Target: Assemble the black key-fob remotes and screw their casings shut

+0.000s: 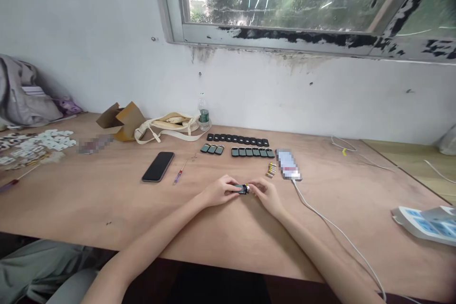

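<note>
Black casing (242, 189) near the middle of the plywood surface (107, 209), closer to the front edge than the back, pinched between the left grip (221, 190) and the right grip (265, 194). Both grips narrow, fingertips closed on its two ends, with a glint of gold at the end by the right grip. Long axis roughly left to right, parallel to the front edge; which face points up hidden by the fingers. In the head view, toward the back edge, a straight row of black rounded pieces (237, 140), and just in front of it three dark cases (212, 149) and six more dark cases (251, 152), all lined up and apart from the hands. Just right of those, a loose cluster of brass-coloured cylinders (271, 169). Left of the hands, a thin blue-handled screwdriver (177, 176) beside a black phone (158, 166).
</note>
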Tool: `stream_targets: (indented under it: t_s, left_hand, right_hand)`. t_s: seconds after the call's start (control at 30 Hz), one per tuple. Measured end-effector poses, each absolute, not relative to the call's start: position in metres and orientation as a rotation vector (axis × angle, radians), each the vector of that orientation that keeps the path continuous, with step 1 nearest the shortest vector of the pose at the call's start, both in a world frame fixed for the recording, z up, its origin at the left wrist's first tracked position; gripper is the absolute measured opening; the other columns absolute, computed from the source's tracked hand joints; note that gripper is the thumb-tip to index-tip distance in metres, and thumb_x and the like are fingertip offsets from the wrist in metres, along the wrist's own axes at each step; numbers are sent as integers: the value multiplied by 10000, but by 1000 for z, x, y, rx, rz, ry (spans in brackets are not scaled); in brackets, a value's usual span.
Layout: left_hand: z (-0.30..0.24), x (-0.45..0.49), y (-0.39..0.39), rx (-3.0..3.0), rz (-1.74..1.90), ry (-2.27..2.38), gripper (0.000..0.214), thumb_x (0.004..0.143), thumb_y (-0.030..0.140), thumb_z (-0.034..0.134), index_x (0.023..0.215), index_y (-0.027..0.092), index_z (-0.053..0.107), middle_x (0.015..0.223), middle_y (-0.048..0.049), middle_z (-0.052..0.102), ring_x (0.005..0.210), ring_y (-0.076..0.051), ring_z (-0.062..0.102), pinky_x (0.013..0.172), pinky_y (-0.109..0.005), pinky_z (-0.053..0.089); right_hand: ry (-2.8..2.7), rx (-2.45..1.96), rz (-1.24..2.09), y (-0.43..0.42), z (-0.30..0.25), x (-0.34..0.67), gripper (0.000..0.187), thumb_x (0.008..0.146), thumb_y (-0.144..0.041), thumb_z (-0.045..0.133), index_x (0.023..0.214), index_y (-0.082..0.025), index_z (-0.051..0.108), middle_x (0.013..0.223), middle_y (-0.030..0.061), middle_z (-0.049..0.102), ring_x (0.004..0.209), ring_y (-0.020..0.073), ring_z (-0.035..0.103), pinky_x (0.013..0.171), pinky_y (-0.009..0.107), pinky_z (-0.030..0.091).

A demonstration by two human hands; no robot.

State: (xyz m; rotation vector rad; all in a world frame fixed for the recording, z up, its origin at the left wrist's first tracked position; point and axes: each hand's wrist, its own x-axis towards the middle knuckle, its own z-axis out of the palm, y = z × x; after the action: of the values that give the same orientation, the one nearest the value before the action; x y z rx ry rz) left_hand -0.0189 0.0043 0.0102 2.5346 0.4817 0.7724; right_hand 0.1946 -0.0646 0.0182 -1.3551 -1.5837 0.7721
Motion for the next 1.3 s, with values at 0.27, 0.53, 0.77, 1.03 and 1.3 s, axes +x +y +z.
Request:
stream_targets:
  t_s: [0.27, 0.53, 0.77, 1.03, 1.3]
  left_hand:
    - [11, -14, -5, 2557, 772, 400, 216, 875, 234, 568, 1047, 215, 698, 1070, -100, 637, 974, -186, 566, 856, -314, 489]
    - [10, -11, -11, 2564, 797, 474, 212, 885, 248, 543, 1006, 219, 714, 1015, -100, 628, 940, -187, 560, 825, -304, 503]
    - [8, -10, -13, 2578, 798, 495, 235, 892, 251, 522, 1037, 226, 704, 1035, -104, 613, 961, -194, 547, 826, -306, 499]
    - [0, -12, -3, 2603, 906, 741, 254, 915, 256, 491, 1103, 209, 655, 1084, -91, 602, 989, -192, 559, 869, -321, 498]
    - [-6, -9, 23, 2619, 861, 1310, 434, 911, 309, 448, 1311, 142, 480, 1304, -124, 538, 1143, -279, 467, 981, -441, 422]
  right_hand:
    - [-1823, -1345, 535, -63, 14, 192, 323, 940, -368, 413, 825, -192, 658, 764, 55, 607, 695, 175, 564, 653, 297, 461]
    - [-1876, -1421, 458, -72, 10, 182, 343, 953, -328, 392, 854, -208, 697, 809, 55, 527, 743, 180, 549, 696, 310, 487]
    - [-1973, -1473, 288, -78, 11, 182, 350, 954, -332, 379, 1010, -229, 708, 847, 82, 517, 787, 206, 535, 697, 342, 498]
    - [-1807, -1554, 275, -72, 6, 197, 353, 959, -335, 339, 1182, -220, 588, 963, 81, 553, 878, 204, 588, 787, 334, 504]
    - [-1746, -1571, 95, -60, -3, 231, 288, 910, -239, 359, 1068, -182, 594, 964, 105, 567, 868, 215, 577, 752, 346, 494]
